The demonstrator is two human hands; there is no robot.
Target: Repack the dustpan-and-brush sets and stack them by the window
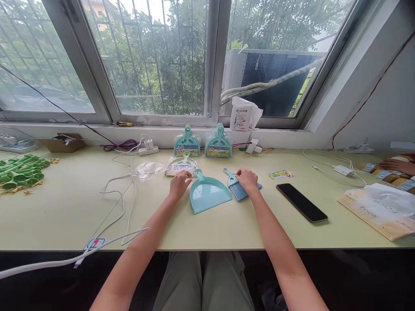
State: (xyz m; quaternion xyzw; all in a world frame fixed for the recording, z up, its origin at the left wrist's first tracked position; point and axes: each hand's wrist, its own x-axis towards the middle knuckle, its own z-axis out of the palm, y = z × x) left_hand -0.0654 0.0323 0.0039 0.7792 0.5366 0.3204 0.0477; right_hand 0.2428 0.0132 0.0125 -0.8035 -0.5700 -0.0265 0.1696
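Observation:
A light blue dustpan (209, 193) lies flat on the table in front of me, its handle pointing away. My left hand (180, 185) is just left of the dustpan handle, thumb and fingers apart, with nothing visible between them. To the right of the dustpan, my right hand (248, 179) grips a small blue hand brush (237, 190) from above. The brush lies with its bristles towards me, and my hand covers part of its head. Just behind my left hand is a packaged dustpan set (183, 165) in clear plastic.
Two packaged sets (187, 142) (218, 143) lean against the wall. Crumpled clear plastic (149, 171), white cables (121, 198) and green plastic pieces (21, 170) lie leftward. Rightward are a printed card (280, 174), a phone (301, 202), a tissue pack (378, 211) and another person's hand (397, 165).

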